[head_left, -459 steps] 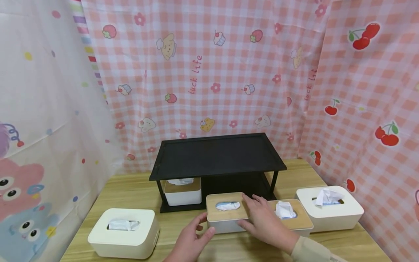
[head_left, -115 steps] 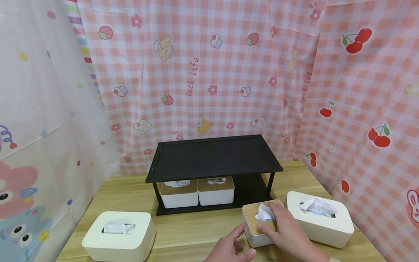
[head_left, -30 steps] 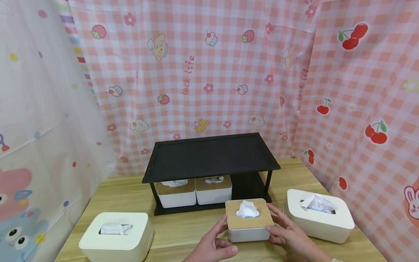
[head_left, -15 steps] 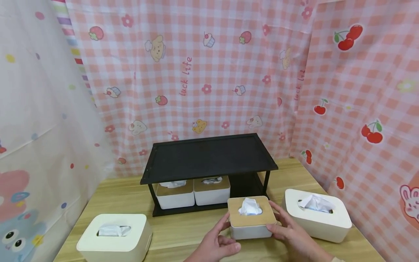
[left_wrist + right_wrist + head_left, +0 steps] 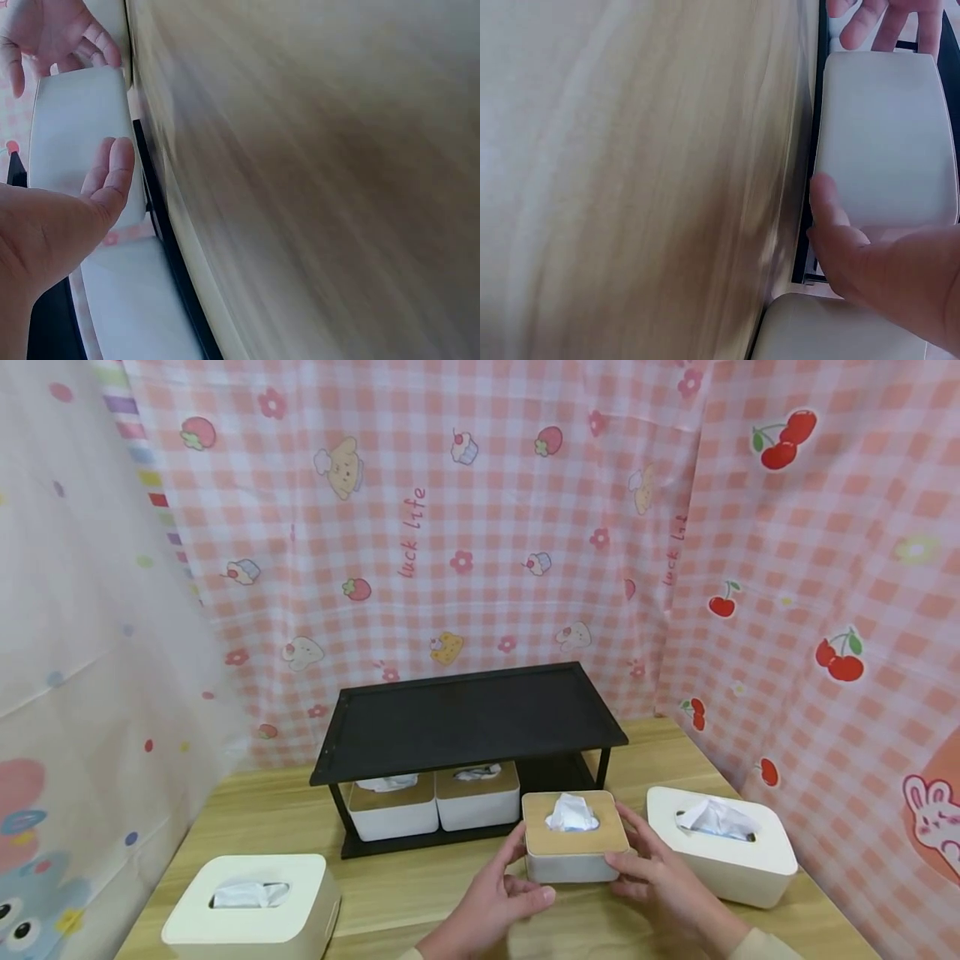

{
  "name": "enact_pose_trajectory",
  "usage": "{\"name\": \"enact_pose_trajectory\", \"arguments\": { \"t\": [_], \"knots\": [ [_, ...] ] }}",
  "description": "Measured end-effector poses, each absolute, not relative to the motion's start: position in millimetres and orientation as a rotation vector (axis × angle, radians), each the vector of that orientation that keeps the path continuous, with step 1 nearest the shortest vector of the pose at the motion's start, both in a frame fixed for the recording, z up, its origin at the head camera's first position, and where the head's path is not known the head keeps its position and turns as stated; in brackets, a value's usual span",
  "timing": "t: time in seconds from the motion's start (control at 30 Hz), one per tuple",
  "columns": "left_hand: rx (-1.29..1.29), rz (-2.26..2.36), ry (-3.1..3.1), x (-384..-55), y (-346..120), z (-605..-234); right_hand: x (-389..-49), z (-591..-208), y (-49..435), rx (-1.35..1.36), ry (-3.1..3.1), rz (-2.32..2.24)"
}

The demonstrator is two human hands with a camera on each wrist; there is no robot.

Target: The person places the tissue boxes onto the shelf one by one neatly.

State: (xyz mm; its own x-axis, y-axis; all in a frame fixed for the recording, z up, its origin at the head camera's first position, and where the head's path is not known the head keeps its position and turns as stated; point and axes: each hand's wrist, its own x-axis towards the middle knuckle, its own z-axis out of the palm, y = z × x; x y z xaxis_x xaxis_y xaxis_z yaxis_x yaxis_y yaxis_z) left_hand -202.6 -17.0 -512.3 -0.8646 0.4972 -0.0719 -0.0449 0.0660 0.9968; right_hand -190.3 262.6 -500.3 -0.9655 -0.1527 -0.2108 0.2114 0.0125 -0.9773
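Both hands carry a tissue box (image 5: 540, 839) with a wooden lid and white sides, a tissue poking from its slot, close before the black shelf's right end. My left hand (image 5: 491, 893) touches its left side with extended fingers, the thumb low in front. My right hand (image 5: 660, 877) grips its right end, thumb at the front corner and fingers along the side. In the right wrist view the box's pale front (image 5: 885, 135) stands above the table, the shelf's lower edge showing beneath it. Two matching tissue boxes, one left (image 5: 393, 818) and one right (image 5: 480, 802), sit side by side inside the shelf.
The low black shelf (image 5: 465, 714) stands at the back of the wooden table (image 5: 397, 897). A white tissue box (image 5: 255, 918) lies at the front left, another white one (image 5: 720, 852) at the right beside my right hand. Patterned curtains (image 5: 465, 527) hang behind and at the sides.
One wooden-lidded box went from my hands onto the shelf beside the other. The second came from the right, was turned, and has lately moved forward toward the shelf.
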Motion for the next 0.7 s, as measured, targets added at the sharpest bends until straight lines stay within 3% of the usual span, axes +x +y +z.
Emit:
{"name": "enact_pose_trajectory", "arguments": {
  "t": [0.7],
  "knots": [
    [0.345,1.864,2.046,-214.1,3.7,-515.2,-212.4,-506.6,262.1,0.071,1.974,-2.142]
  ]
}}
